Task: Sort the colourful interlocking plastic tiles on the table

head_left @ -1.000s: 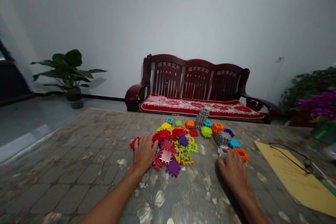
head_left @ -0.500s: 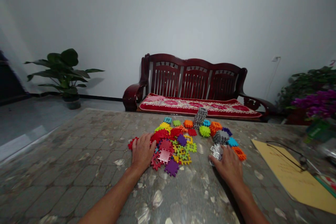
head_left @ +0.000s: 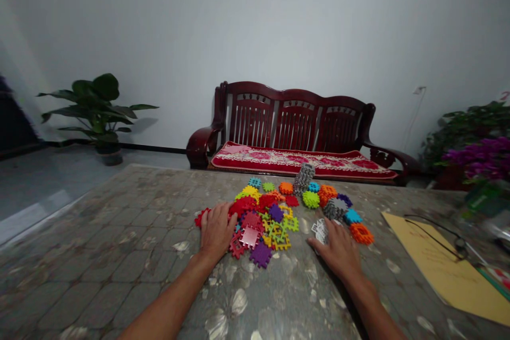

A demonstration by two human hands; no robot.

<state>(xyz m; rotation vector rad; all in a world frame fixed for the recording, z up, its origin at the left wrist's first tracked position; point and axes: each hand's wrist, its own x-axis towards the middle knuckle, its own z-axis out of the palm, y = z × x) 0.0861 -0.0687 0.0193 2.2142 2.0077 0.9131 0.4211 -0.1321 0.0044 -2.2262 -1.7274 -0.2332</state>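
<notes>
My left hand (head_left: 217, 229) lies palm down at the left edge of a colourful pile, its fingers reaching over red interlocking plastic tiles (head_left: 243, 205). Beside it are a translucent red tile (head_left: 250, 236), a purple tile (head_left: 261, 254) and yellow and green frame tiles (head_left: 278, 231). My right hand (head_left: 340, 248) curls over a bunch of white frame tiles (head_left: 320, 229), thumb on the near side; its palm hides part of them. Just beyond that hand sit a stack of grey tiles (head_left: 335, 208) and an orange stack (head_left: 362, 234).
A tall, leaning grey stack (head_left: 303, 179) stands at the back of the pile. To the right lie a yellow envelope (head_left: 446, 265) and eyeglasses (head_left: 438, 231) on the patterned tablecloth (head_left: 139, 255). Behind the table is a wooden bench (head_left: 297, 122).
My right hand has slid a little to the left, and the white tiles have moved with it, away from the orange stack. My left hand stays in place.
</notes>
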